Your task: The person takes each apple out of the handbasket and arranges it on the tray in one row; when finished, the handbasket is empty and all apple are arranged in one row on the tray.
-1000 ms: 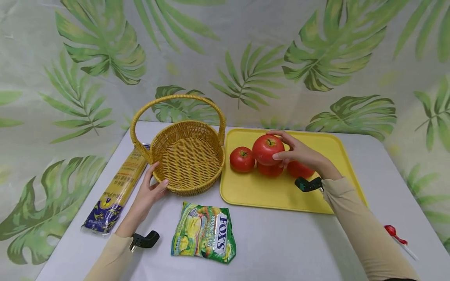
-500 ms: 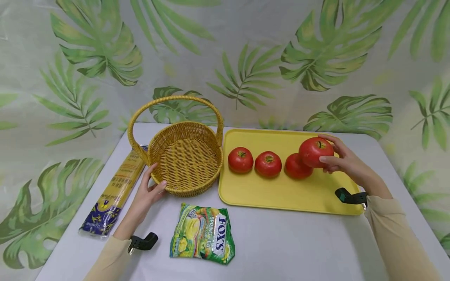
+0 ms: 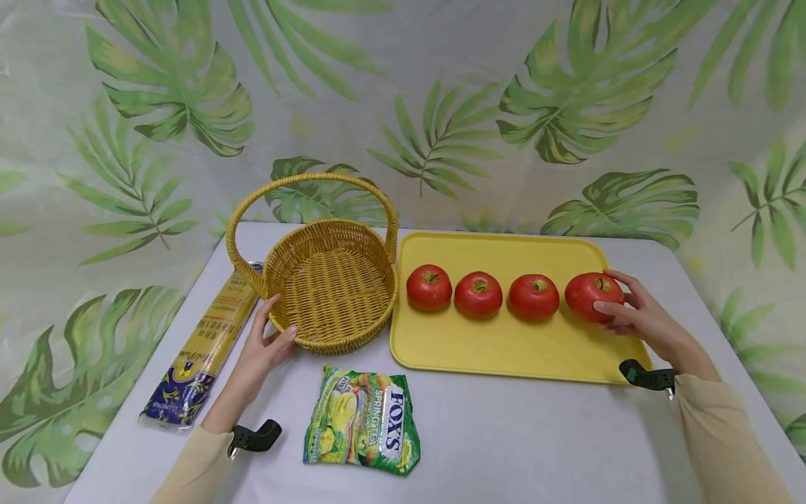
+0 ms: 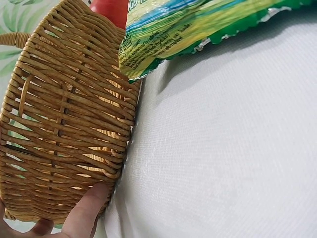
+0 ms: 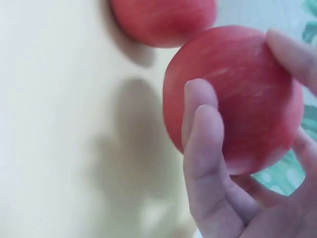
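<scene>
My right hand [image 3: 648, 325] grips a red apple [image 3: 585, 292] at the right end of a row in the yellow tray [image 3: 491, 350]. Its thumb and fingers wrap the fruit from the right; whether the apple touches the tray I cannot tell. Several more apples sit in line to its left, the nearest being one red apple [image 3: 534, 297]. My left hand [image 3: 261, 353] rests against the near left side of a round wicker basket [image 3: 340, 343] with a tall handle. In the left wrist view, the left thumb [image 4: 88, 210] touches the woven wall [image 4: 69, 109] low down.
A long yellow and blue packet of pasta [image 3: 204, 343] lies left of the basket. In front of the basket is a green Fox's sweets bag [image 3: 362, 420]. The white table [image 3: 504, 441] ends at a leaf-patterned cloth [image 3: 441, 105] behind.
My right hand has carried the apple rightward over the others and lowered it at the row's right end. The left hand has stayed at the basket. The view has shifted slightly.
</scene>
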### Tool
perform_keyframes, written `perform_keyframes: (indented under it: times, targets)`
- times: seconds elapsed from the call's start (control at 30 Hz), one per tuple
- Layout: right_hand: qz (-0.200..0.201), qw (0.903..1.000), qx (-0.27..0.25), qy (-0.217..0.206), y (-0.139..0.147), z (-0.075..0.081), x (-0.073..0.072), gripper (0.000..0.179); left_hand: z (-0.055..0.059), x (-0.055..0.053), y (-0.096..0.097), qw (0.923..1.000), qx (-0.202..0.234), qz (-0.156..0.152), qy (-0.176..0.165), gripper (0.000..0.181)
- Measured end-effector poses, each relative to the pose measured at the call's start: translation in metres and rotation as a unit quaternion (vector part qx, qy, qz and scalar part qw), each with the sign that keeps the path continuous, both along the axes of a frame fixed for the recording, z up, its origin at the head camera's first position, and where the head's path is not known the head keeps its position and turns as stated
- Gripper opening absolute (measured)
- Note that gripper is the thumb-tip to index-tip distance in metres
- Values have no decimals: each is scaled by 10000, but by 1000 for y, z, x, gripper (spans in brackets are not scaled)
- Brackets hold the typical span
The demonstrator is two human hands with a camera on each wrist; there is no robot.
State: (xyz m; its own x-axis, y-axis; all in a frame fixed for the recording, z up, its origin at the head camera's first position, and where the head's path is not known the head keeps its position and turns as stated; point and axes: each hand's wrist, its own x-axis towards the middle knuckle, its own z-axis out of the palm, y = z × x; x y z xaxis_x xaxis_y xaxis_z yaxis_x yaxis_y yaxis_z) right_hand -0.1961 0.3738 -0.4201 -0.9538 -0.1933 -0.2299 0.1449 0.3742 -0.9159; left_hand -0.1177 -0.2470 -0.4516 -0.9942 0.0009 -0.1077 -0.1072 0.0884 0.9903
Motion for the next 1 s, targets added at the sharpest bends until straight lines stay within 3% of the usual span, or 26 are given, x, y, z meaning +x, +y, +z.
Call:
perform_keyframes:
  times: [0.3, 0.53, 0.67, 0.8, 1.0]
  targets:
    - [-132, 9978, -434, -484, -3, -9, 1, 72, 0, 1, -1, 10000, 21, -13, 7, 74]
    - [129, 9994, 3, -317, -5, -4, 3, 76, 1, -1, -3, 9999, -112, -59, -79, 75]
    - [211, 9994, 235, -164, -7, -1, 2, 76, 6, -2, -5, 9989, -441, -49, -117, 76]
    - [168, 9990, 321, -248, -10, 0, 1, 78, 15, 2, -6, 9969, -775, -126, -106, 77]
    - [297, 9965, 763, -145, -10, 9, 2, 82, 42, 10, -13, 9880, -1460, -512, -22, 73]
